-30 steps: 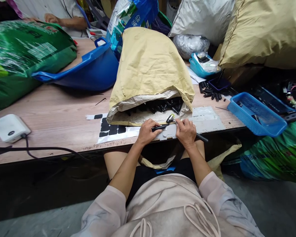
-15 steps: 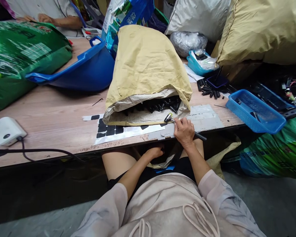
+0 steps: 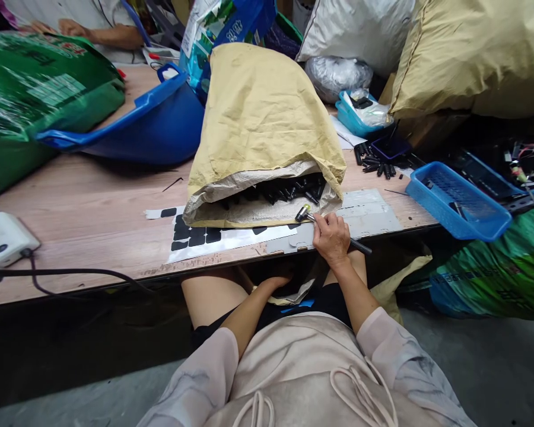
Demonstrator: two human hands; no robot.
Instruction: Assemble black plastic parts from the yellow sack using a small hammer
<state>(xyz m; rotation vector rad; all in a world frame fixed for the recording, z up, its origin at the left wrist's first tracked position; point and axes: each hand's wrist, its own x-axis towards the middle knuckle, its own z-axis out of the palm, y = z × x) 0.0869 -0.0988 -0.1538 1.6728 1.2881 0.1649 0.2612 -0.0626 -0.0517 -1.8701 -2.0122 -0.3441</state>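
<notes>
My right hand rests near the table's front edge, closed round a small hammer with a metal head and a black handle. Its head lies at the mouth of a tan sack that lies open toward me, full of small black parts. My left hand is down under the table edge, over a bag in my lap; its fingers are hidden. A white sheet with black stickers lies left of my right hand.
A blue tub and a green sack sit at the back left, with another person's hands behind. A blue basket overhangs the right edge. A white box with a black cable lies at the left.
My left hand left the table with the black part it held and dropped below the edge into my lap. My right hand has stayed put on the hammer.
</notes>
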